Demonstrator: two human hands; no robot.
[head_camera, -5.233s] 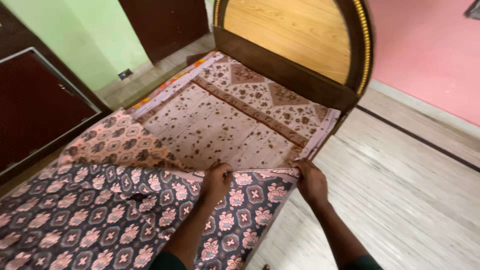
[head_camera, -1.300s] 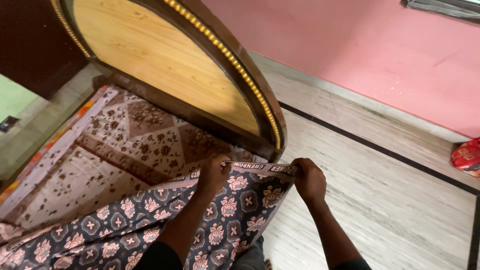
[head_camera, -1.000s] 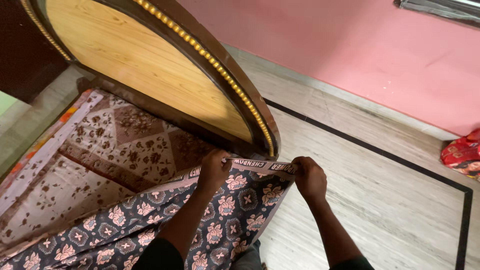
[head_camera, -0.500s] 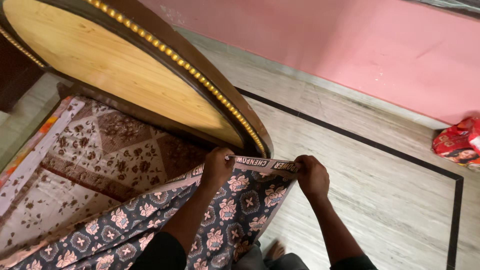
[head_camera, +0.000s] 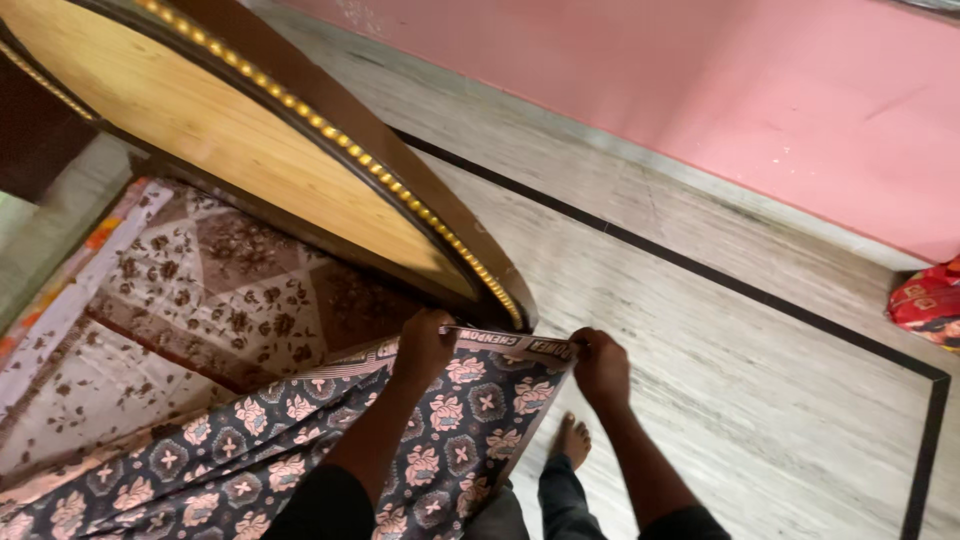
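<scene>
- As you are stepping along the bed toward the headboard, your left hand (head_camera: 422, 347) and right hand (head_camera: 600, 365) are both clamped on the striped hem of the dark floral bedsheet (head_camera: 450, 425), stretching it taut between them at lower centre of the frame.
- Compared with a few seconds back, the hem is now sitting just beside the lower right end of the arched wooden headboard (head_camera: 260, 130), where earlier it was lying well down the bed; the sheet is reaching the head end, so most of the spreading looks done.
- More of the brown floral undersheet (head_camera: 210, 290) is being covered, though a wide patch is showing bare at left of the frame.
- Your bare foot (head_camera: 572, 440) is now showing on the pale striped floor (head_camera: 720, 330) at lower centre, right beside the hanging sheet corner.
- Standing in the way, the headboard's beaded rim is crowding the corner where the hem is heading.
- Over at the right edge, a red packet (head_camera: 925, 300) is lying on the floor against the pink wall (head_camera: 760, 80), well apart from you.
</scene>
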